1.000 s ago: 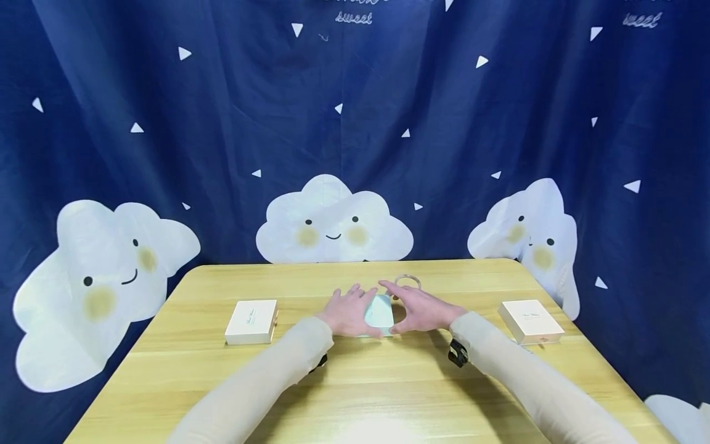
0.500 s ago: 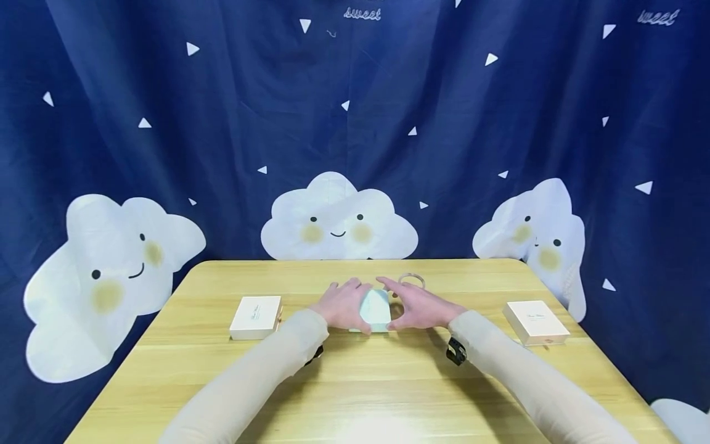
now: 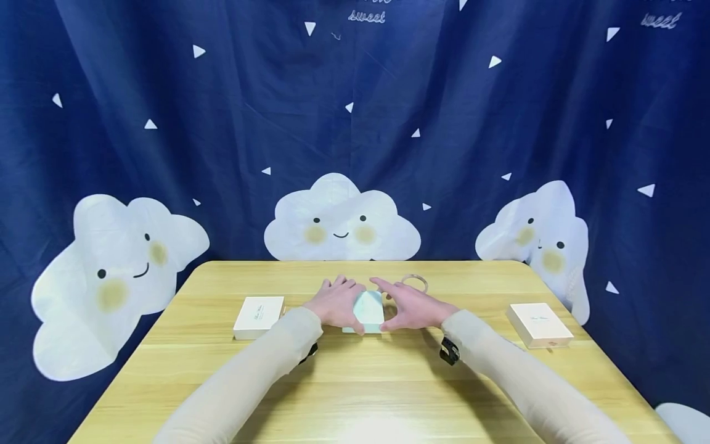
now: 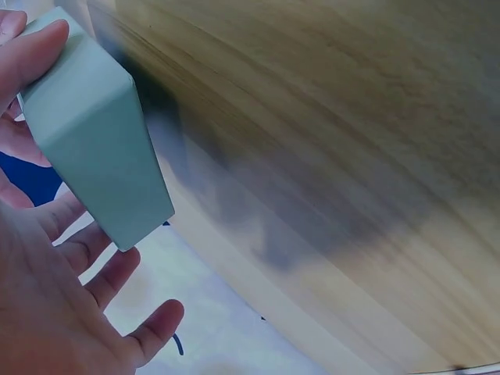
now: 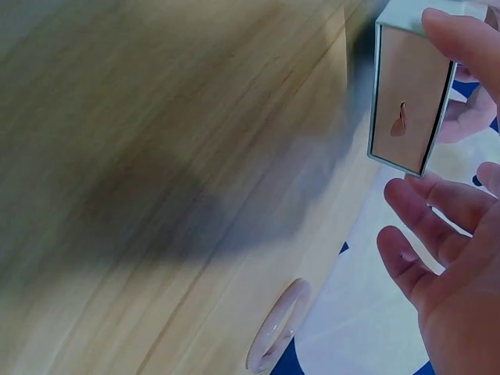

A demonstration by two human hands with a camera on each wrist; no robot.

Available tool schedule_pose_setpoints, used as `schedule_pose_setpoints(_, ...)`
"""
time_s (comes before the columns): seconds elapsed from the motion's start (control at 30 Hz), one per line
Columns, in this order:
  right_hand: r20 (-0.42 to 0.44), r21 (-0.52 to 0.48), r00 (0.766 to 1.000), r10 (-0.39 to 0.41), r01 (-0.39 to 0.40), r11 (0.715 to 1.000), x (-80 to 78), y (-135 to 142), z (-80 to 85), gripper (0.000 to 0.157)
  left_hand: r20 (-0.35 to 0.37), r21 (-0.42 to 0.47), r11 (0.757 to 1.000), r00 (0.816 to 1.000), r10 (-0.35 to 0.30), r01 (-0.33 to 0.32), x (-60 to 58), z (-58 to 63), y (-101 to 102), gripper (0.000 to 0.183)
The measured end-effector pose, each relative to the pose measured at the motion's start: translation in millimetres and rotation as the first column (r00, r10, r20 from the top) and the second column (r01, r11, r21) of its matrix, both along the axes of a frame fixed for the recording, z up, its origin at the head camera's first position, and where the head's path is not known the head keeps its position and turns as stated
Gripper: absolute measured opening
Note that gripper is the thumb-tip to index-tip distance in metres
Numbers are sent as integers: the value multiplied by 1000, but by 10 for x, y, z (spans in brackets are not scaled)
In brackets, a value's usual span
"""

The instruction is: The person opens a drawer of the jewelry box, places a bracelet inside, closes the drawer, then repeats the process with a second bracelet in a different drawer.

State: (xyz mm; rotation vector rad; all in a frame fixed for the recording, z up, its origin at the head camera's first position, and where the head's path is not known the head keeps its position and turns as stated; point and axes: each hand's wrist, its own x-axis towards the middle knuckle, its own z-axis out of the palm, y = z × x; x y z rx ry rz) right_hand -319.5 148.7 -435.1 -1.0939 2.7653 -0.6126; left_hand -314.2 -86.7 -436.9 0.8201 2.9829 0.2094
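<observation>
A small pale green box (image 3: 368, 307) stands between my two hands at the middle of the table. Its plain green side (image 4: 109, 156) faces the left wrist view. Toward the right wrist view it shows a pink drawer end (image 5: 410, 94) with a small ribbon pull. My left hand (image 3: 335, 304) holds the box from the left, thumb on its near part and fingers spread along the far side. From the right, my right hand (image 3: 415, 306) has its thumb at the near edge and fingers reaching behind. A pinkish bangle (image 5: 269, 326) lies beyond the right hand.
One white box (image 3: 258, 314) with small lettering lies left on the wooden table (image 3: 355, 382), and a similar white box (image 3: 539, 322) lies right. Behind the table's far edge hangs a dark blue curtain (image 3: 233, 111) with cloud prints.
Both hands and the green box have shifted a little to the left relative to the bangle. The head view has turned slightly. The white boxes and bangle stay put on the table.
</observation>
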Motion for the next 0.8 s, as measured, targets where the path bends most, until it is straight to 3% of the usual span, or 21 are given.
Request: schedule_pose_setpoints(0.8,-57,53,998,32,-29,998,-89,-393,-16,111,-1,0,996,996,93,-93,76,30,-390,110)
